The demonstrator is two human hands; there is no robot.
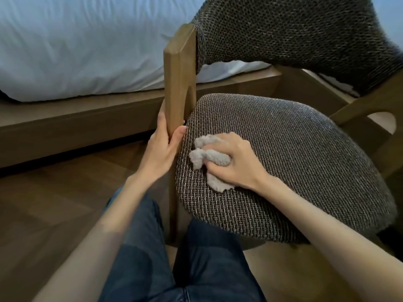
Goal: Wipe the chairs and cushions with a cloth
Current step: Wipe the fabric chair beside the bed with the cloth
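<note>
A wooden chair fills the right half of the view, with a round woven grey-brown seat cushion (294,162) and a backrest (294,31) in the same fabric. My right hand (235,160) grips a crumpled grey-white cloth (209,158) and presses it onto the left part of the seat. My left hand (163,147) grips the chair's upright wooden post (180,83) at the seat's left edge, thumb on the near side and fingers behind it.
A bed with white bedding (87,44) on a low wooden frame (76,125) runs along the back left, close to the chair. Wooden floor (54,192) lies to the left. My legs in blue jeans (196,269) are at the bottom centre.
</note>
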